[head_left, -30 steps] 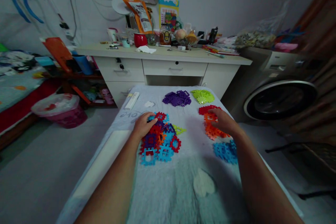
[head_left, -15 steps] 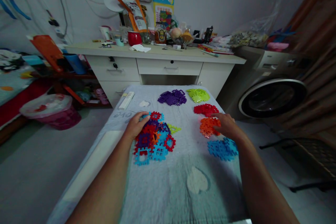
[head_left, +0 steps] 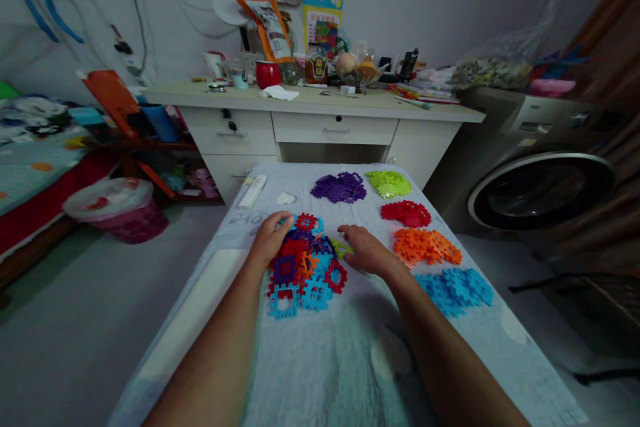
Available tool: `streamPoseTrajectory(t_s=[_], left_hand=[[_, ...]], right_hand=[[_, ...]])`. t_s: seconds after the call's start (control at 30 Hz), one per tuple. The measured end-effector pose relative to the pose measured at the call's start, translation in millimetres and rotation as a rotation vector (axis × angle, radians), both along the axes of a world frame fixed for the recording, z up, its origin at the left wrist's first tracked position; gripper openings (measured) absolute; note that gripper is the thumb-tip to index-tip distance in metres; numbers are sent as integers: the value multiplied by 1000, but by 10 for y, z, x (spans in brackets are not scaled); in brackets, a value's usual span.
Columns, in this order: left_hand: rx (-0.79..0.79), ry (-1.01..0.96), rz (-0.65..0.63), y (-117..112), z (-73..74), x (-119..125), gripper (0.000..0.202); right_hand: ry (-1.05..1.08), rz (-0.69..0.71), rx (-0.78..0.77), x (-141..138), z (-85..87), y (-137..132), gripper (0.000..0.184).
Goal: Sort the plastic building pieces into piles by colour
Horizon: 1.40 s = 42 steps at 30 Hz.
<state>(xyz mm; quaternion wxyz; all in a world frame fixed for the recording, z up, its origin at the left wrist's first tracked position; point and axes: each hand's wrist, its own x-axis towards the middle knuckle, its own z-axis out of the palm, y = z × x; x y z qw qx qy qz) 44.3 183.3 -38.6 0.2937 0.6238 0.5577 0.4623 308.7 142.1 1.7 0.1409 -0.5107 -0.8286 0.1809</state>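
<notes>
A mixed pile of notched plastic building pieces [head_left: 300, 260] in red, blue, purple and orange lies on the cloth-covered table. My left hand [head_left: 271, 238] rests against the pile's upper left edge, fingers curved and thumb apart, with no piece visibly lifted. To the right of the pile, my right hand [head_left: 366, 250] hovers with fingers apart, holding nothing that I can see. Its fingertips are close to a lime green piece [head_left: 341, 248], partly covered by the hand. Single-colour heaps stand beyond: purple [head_left: 340, 187], lime green [head_left: 389, 183], red [head_left: 406, 213], orange [head_left: 425, 246] and blue [head_left: 457, 290].
A long white box [head_left: 253, 192] lies at the table's far left. Behind the table is a white desk [head_left: 330, 104] with jars, a red cup and papers. A washing machine [head_left: 530, 173] stands right, a pink bin [head_left: 120, 210] left.
My right hand has moved left from the orange heap to beside the mixed pile. My left hand stays at the pile. The view has shifted slightly left.
</notes>
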Motion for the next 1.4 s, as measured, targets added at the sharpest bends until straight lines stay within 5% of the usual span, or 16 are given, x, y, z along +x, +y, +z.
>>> streamPoseTrajectory(t_s=[0.37,0.53,0.73,0.97,1.17,1.4], left_hand=[[-15,-31,60,59,-56,-40,44],[-14,-129,68,39,1,-2,44],[-130,-458,-3,-15,92,80,54],[-145,-747,-65,-61,191,117,52],[-98,-548,34,-23,154,144,42],[-52,-174,8,25,40,106,38]], right_hand=[[161,-129,48,54,-97,55,13],[121,-225,80,60,-164,108,29],[34,-530,194,53,-224,117,28],[-4,-421,128,54,-265,104,44],[23,-408,71,101,-201,147,39],[-41,-343,155,413,285,517,13]])
